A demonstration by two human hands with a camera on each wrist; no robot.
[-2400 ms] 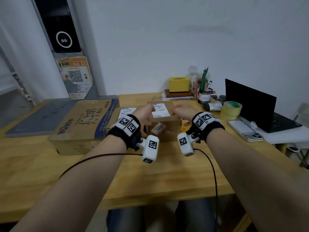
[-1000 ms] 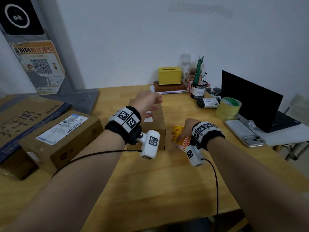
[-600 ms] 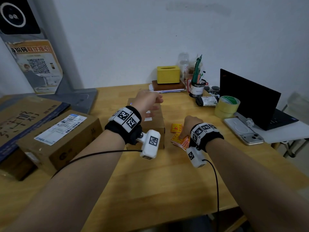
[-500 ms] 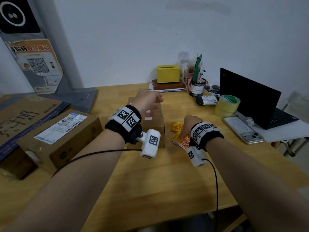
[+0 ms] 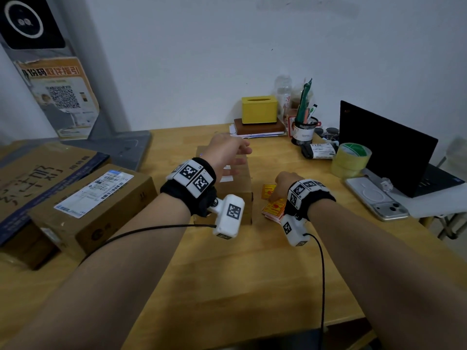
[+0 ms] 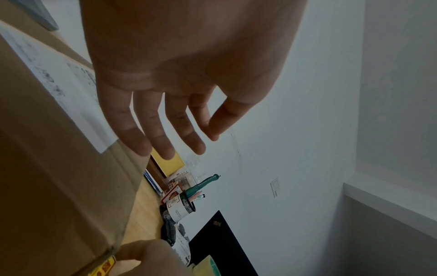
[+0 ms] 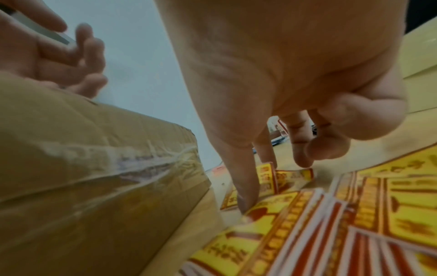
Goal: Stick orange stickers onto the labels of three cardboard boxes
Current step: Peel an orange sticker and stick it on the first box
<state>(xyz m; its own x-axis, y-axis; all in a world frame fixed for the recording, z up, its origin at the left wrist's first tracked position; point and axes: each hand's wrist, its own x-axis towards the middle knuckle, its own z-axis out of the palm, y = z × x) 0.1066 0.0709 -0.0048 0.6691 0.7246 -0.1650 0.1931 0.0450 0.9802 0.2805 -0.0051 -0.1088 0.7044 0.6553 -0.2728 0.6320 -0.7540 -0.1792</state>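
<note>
A small cardboard box with a white label stands mid-table. My left hand hovers just above its top with straight, spread fingers and holds nothing. Right of the box lies a loose pile of orange-and-yellow stickers. My right hand is down on the pile. Its index finger presses a sticker's edge, and the thumb hangs free. At the left are a medium box with a printed label and a large flat box.
On the right stand an open laptop, a phone and a roll of clear tape. A pen cup and a yellow tissue box sit by the wall. Bare wooden table stretches toward me.
My right hand left the small box and dropped onto the sticker pile. My left hand lifted off the box and stays above it. In the last half second almost nothing moved.
</note>
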